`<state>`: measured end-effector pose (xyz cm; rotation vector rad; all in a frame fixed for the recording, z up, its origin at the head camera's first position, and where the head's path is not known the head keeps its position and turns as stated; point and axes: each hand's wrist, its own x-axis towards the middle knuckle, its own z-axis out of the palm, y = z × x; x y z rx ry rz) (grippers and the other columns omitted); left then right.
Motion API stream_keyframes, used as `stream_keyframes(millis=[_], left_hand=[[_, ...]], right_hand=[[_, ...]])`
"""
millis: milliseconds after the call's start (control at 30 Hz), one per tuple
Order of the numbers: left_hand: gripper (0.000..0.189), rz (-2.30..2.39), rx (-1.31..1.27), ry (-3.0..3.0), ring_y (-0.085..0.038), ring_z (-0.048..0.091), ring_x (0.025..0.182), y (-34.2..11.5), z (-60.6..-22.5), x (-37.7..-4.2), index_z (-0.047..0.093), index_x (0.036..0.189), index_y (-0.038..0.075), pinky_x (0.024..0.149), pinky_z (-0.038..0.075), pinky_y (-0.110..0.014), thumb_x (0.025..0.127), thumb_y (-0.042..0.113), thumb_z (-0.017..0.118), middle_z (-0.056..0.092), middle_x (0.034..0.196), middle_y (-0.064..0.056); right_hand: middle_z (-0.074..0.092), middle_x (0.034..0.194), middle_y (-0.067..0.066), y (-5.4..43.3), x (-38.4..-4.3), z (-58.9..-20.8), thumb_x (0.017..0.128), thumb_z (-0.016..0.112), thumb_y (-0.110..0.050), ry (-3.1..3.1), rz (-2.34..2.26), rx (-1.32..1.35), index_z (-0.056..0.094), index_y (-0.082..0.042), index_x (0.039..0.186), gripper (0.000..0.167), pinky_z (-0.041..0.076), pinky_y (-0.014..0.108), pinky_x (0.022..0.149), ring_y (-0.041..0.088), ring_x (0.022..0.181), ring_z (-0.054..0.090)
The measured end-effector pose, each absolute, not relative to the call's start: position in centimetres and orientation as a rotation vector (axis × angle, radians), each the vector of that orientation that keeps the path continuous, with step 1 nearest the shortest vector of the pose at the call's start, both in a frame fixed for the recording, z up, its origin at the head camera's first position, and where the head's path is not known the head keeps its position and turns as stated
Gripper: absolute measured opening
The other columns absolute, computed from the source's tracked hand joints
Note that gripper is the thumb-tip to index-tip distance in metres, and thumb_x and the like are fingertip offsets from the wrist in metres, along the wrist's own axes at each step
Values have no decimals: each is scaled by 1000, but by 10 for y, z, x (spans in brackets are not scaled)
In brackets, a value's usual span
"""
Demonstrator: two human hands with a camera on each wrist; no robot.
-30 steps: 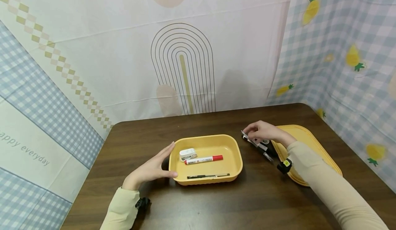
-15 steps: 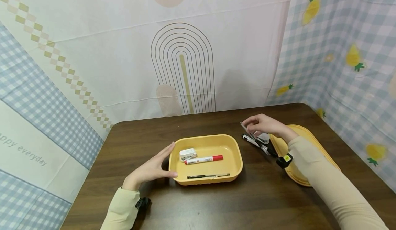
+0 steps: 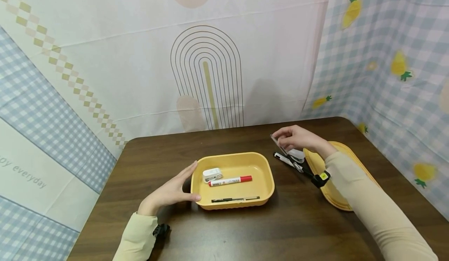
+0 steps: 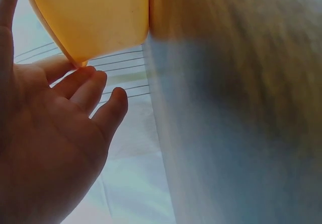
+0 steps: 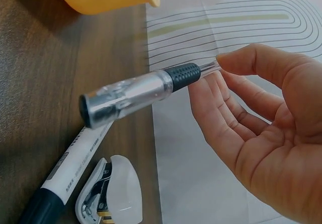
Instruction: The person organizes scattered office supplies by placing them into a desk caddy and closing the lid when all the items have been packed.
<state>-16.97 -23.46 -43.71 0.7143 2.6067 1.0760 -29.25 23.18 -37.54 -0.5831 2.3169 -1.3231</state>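
My right hand [image 3: 298, 137] pinches a clear-barrelled pen with a black grip [image 5: 136, 95] between thumb and fingers. It is raised and tilted, its capped end pointing away from the fingers. Below lie a white marker with a black cap [image 5: 75, 158] and a white mini stapler [image 5: 121, 194]. At the left end of a yellow plastic box [image 3: 271, 183], my left hand [image 3: 170, 194] rests against the rim with spread fingers, the thumb at the near corner. Inside the box are a white mini stapler [image 3: 212, 174], a red-capped marker [image 3: 229, 181] and a black pen [image 3: 235, 199].
A yellow lid [image 3: 338, 198] lies on the right side of the brown wooden table [image 3: 224, 237], partly under the right forearm. A patterned cloth [image 3: 140, 58] hangs behind the table, and blue checked cloth [image 3: 379, 97] covers the right side.
My right hand has lifted the pen up and slightly away from the marker and stapler, which now show more. The left hand and the box have stayed in place.
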Motion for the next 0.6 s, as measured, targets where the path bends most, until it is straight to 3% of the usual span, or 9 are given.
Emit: stream_keyframes(millis=[433,600], left_hand=[[112,1095,720,2600,-26,13,153,-234,-438,-169,15,163,17,118,20,-55,80,46,84,11,169,-6],[113,1091,704,2595,-23,11,153,-235,-438,-171,14,164,19,118,19,-54,79,48,84,9,169,-5]], right_hand=[[66,110,13,219,-298,-366,100,60,-14,2321,-1324,-582,54,4,140,43,55,52,86,25,94,66],[66,110,14,212,-298,-357,101,60,-14,2334,-1330,-598,54,4,140,43,56,46,85,26,96,65]])
